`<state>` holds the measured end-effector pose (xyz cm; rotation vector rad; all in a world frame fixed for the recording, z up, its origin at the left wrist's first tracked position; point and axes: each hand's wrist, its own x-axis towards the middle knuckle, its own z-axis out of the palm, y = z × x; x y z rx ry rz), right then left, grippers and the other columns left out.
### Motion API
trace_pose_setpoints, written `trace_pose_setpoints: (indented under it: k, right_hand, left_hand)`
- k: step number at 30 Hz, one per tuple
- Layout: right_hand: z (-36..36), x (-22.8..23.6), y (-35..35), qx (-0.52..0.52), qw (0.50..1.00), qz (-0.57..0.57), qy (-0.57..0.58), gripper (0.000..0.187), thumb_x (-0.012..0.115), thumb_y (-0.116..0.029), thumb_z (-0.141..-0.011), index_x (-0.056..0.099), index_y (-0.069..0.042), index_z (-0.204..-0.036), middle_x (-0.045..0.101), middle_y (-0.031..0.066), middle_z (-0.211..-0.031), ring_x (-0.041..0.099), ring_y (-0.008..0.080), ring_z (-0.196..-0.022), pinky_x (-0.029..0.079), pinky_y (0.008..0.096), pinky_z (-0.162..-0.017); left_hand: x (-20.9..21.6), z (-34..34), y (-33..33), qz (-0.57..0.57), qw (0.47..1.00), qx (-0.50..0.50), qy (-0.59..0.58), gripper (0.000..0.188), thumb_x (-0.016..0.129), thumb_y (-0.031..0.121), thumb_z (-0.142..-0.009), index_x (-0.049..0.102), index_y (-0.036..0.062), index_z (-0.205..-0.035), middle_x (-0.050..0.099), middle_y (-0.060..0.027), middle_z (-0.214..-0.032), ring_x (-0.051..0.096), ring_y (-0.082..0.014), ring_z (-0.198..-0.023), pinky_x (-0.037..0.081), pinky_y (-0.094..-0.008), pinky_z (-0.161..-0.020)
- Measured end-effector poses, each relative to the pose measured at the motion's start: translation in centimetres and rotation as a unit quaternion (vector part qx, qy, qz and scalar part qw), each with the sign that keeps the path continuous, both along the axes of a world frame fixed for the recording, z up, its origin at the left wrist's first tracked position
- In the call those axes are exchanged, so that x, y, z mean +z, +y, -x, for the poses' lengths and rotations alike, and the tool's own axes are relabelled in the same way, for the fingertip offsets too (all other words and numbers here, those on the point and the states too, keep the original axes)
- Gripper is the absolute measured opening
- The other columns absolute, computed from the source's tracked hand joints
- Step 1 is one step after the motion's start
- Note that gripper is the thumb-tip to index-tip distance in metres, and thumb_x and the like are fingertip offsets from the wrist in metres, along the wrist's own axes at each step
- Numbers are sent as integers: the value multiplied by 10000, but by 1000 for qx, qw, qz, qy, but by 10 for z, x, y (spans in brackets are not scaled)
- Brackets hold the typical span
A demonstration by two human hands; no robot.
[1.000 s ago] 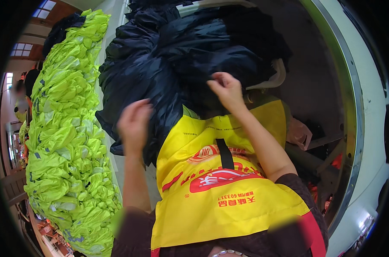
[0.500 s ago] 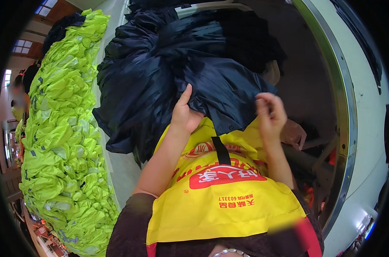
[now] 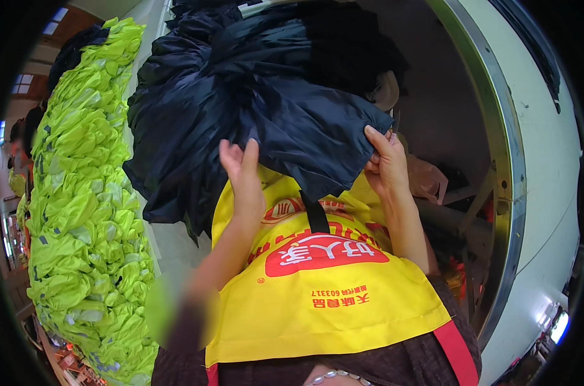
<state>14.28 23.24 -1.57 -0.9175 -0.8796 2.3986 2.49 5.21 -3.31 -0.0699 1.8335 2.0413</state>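
Note:
A large bunched heap of shiny dark navy cloth [image 3: 202,109] lies in front of me, its near part hanging over my yellow apron [image 3: 330,309]. My right hand [image 3: 388,161] pinches the right edge of a spread flap of this cloth between thumb and fingers. The flap's lower corner hangs in front of the apron. My left hand [image 3: 242,167] is at the flap's left side, thumb and fingers apart and tips against or just over the cloth. I cannot tell whether it touches. What the cloth is made up into is not clear.
A long pile of bright yellow-green garments [image 3: 80,212] with grey patches runs along the left. At the right, a metal-edged pale table [image 3: 543,174] curves round a dark gap. A pinkish bag [image 3: 427,180] is below, beside the metal edge.
My right hand has moved up to the flap's right edge and closed on it. My left hand has come away from under the cloth, moving left, its fingers now apart.

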Motion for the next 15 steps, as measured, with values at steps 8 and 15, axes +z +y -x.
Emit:
trace_pose_setpoints:
  k: [8,15]
  right_hand:
    - [10,14,-23,16,999,7,42,39,607,-113,-819,573,-131,-816,518,-75,-574,377,-2,-378,253,142,-348]
    - [3,-13,-21,57,975,-214,-9,236,677,-254,-783,568,-55,-851,538,-41,-695,482,44,-596,387,162,-543]
  left_hand:
    - [43,-42,7,168,718,-307,602,417,757,192,-646,586,57,-1002,575,-107,-1008,518,-275,-1016,363,-421,-922]
    - [31,-30,-2,-18,965,-236,115,111,522,148,-874,536,44,-839,556,16,-792,457,-32,-667,368,-167,-621]
